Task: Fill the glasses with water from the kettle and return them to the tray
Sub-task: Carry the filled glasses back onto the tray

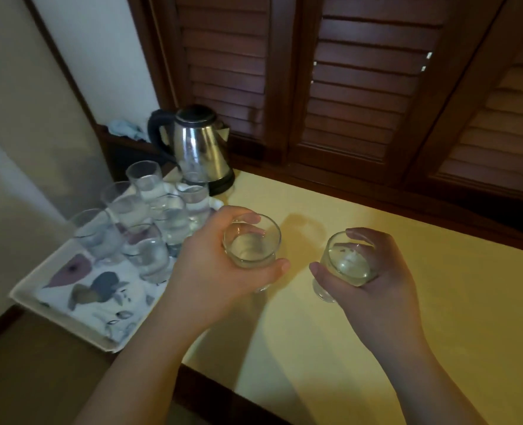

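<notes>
Two hands [220, 268] [376, 271], two glasses [252, 245] [347, 262]

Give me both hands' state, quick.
Left hand: holding a glass with water in it.
Right hand: holding a second glass, also with water.

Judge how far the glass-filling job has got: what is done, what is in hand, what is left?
Done: several filled glasses stand on the tray. In hand: the left hand and right hand each grip a glass holding water, over the table. Left: set both on the tray. The kettle stands untouched.
</notes>
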Motion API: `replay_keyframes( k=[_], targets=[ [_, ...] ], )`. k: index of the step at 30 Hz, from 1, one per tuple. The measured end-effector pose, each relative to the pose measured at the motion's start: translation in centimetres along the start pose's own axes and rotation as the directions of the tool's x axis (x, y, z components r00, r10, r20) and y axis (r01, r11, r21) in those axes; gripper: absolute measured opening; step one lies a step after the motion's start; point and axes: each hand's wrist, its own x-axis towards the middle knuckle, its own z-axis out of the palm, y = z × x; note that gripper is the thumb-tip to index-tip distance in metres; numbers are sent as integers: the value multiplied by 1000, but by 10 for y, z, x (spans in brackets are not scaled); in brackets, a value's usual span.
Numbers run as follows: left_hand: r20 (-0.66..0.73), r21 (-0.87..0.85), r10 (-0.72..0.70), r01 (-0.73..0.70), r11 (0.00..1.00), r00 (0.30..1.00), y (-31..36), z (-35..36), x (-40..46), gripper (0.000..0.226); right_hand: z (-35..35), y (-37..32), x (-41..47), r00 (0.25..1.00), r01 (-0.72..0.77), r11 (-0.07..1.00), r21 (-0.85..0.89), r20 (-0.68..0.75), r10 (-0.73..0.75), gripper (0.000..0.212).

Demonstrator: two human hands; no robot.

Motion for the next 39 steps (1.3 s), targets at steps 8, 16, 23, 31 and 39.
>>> replay_keyframes(
  k=[8, 16, 23, 31, 39],
  targets=[
    [-67, 15, -46, 47, 999, 997, -43, -99, -32, 64, 92, -57, -41, 981, -14, 992, 128, 192, -11, 61],
    [-126, 48, -102, 108, 993, 987, -88, -162, -51, 61, 158, -92, -74, 953, -52, 980, 190, 303, -8, 65],
    [-219, 28, -159, 169, 985, 963, -128, -195, -49, 61, 201, -113, -88, 936, -58, 976, 210, 350, -20, 67],
    [-223, 69, -186, 206, 976, 957, -171, -203, -30, 64, 243, -119, -95, 919, -95, 978, 187, 393, 14, 72],
    [-245, 26, -230, 243, 970, 942, -199, -196, -19, 70, 262, -119, -96, 915, -126, 981, 146, 400, 58, 74]
  ],
)
